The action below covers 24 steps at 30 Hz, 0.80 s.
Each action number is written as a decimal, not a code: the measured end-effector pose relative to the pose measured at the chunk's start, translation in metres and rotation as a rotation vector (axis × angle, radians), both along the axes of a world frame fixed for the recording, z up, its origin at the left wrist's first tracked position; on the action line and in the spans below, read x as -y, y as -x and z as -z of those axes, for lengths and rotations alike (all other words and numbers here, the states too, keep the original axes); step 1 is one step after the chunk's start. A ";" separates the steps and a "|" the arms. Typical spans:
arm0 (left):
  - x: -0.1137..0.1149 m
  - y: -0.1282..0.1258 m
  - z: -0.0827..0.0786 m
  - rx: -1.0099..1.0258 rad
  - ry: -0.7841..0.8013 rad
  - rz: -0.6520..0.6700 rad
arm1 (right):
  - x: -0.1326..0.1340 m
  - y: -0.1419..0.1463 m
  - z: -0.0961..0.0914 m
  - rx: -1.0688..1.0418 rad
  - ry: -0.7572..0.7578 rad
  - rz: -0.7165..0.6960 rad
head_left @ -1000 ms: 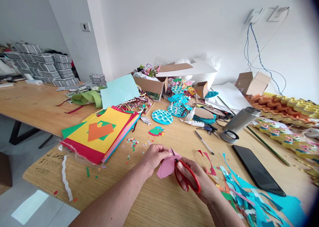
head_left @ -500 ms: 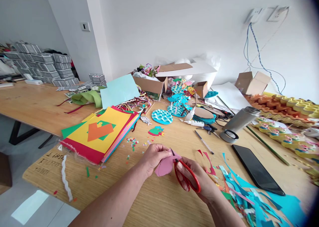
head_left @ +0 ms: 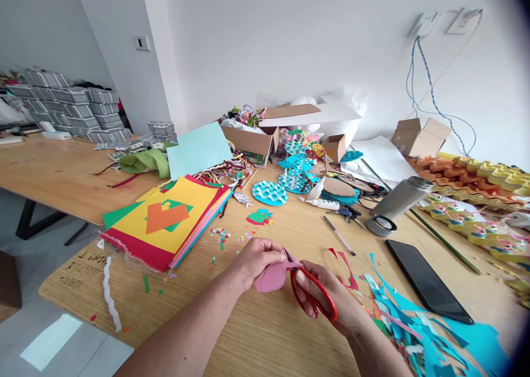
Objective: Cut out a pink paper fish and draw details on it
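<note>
My left hand pinches a rounded piece of pink paper just above the wooden table. My right hand has its fingers through the handles of red scissors, whose blades reach into the pink paper's upper edge. Both hands work close together near the table's front edge.
A stack of coloured paper sheets lies to the left. Blue paper scraps pile up at the right beside a black phone. Behind stand a steel flask, glue bottles, blue wavy discs and cardboard boxes.
The pink paper has turned a little in my left hand and shifted left, while the scissors have worked slightly further along its edge. Nothing else has moved.
</note>
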<state>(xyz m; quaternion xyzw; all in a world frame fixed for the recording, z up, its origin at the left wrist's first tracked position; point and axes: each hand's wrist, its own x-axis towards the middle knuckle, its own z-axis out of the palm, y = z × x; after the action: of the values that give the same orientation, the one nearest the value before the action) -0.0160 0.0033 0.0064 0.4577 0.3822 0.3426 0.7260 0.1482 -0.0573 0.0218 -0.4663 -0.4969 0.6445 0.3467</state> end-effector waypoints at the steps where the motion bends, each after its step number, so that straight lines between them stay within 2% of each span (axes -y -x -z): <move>1: 0.000 0.000 0.000 -0.002 0.003 0.009 | 0.000 0.000 0.000 0.000 -0.005 -0.004; 11: -0.001 0.004 -0.009 -0.004 0.010 0.045 | 0.002 -0.002 0.001 -0.003 -0.029 -0.032; 24: 0.000 0.005 -0.009 0.012 -0.001 0.078 | 0.003 0.000 -0.003 0.010 -0.034 -0.038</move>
<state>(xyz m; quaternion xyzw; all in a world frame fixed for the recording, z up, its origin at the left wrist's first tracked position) -0.0213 0.0037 0.0151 0.4705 0.3596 0.3168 0.7410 0.1477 -0.0607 0.0251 -0.4539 -0.5184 0.6401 0.3397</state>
